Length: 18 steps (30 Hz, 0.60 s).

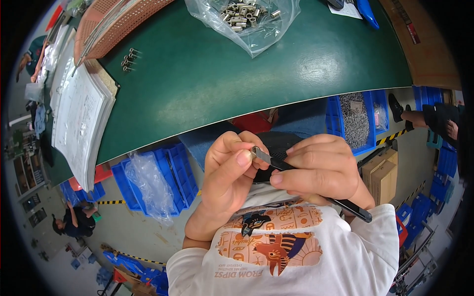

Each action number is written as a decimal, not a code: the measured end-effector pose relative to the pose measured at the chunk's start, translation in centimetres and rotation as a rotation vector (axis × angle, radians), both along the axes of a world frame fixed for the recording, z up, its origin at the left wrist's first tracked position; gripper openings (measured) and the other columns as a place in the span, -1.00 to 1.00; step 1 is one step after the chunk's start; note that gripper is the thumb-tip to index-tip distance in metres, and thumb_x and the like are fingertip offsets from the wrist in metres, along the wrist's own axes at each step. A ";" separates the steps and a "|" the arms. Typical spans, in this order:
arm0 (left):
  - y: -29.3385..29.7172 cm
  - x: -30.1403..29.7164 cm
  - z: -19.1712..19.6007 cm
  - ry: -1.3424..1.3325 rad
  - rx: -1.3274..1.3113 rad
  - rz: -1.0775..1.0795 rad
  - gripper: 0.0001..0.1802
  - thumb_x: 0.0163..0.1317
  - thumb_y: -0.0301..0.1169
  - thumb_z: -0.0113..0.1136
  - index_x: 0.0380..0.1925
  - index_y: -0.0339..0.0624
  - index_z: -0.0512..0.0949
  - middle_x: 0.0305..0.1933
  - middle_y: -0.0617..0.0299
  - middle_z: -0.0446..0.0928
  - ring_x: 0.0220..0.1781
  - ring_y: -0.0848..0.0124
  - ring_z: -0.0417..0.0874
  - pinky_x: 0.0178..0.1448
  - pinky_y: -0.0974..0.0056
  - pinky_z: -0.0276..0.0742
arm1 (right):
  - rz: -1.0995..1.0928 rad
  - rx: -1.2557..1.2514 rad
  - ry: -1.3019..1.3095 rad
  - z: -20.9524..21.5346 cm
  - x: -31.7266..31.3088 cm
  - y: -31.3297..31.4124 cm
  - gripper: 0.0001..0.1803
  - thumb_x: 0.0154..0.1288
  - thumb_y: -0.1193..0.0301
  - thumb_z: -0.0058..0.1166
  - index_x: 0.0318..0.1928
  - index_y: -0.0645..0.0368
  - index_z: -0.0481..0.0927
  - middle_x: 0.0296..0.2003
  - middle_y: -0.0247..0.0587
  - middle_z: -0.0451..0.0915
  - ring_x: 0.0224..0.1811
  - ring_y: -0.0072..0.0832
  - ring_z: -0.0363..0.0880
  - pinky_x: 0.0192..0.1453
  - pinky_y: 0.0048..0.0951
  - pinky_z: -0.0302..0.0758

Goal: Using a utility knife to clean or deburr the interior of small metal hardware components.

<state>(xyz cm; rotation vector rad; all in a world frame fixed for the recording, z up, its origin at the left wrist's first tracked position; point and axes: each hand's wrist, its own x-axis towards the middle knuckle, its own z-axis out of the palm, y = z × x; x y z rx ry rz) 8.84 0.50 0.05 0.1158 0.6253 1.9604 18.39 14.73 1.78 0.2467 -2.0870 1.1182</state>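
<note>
The left hand (228, 170) hides part of a tiny metal piece (255, 151), too small to tell. The right hand (321, 167) covers the middle of a black tool (353, 209). At twelve o'clock, the top edge cuts off the clear bag (256, 40). At eight o'clock, a faraway person (79, 223) looks blurry

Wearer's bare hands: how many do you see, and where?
2. The left hand is just left of centre, pinching a small metal piece; the right hand is right of centre, gripping a black tool. Some fingers are partly hidden.
</note>
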 end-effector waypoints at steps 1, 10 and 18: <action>0.0 0.0 0.0 0.006 -0.001 0.001 -0.94 0.22 -0.50 0.05 -0.31 -0.17 0.47 -0.27 0.07 0.46 -0.26 0.44 0.50 -0.10 0.38 0.43 | 0.000 0.000 0.000 0.0 0.0 0.0 -0.76 -0.21 0.53 0.21 -0.38 0.21 0.65 -0.68 -0.35 0.41 -0.70 -0.53 0.43 -0.58 -0.55 0.45; 0.0 0.3 0.1 0.001 0.027 0.028 -0.97 0.21 -0.50 0.05 -0.34 -0.17 0.45 -0.27 0.12 0.46 -0.26 0.44 0.50 -0.10 0.38 0.43 | -0.138 0.216 -0.018 -0.1 0.0 0.0 -0.79 -0.21 0.51 0.18 -0.41 0.18 0.64 -0.67 -0.35 0.43 -0.67 -0.51 0.47 -0.51 -0.53 0.51; -0.1 0.0 0.0 -0.051 0.030 -0.020 -0.92 0.19 -0.55 0.06 -0.30 -0.17 0.47 -0.22 0.15 0.45 -0.18 0.41 0.52 -0.07 0.35 0.43 | -0.062 0.071 -0.023 -0.1 0.3 0.2 -0.75 -0.17 0.53 0.21 -0.34 0.15 0.63 -0.65 -0.32 0.47 -0.64 -0.46 0.51 -0.46 -0.48 0.52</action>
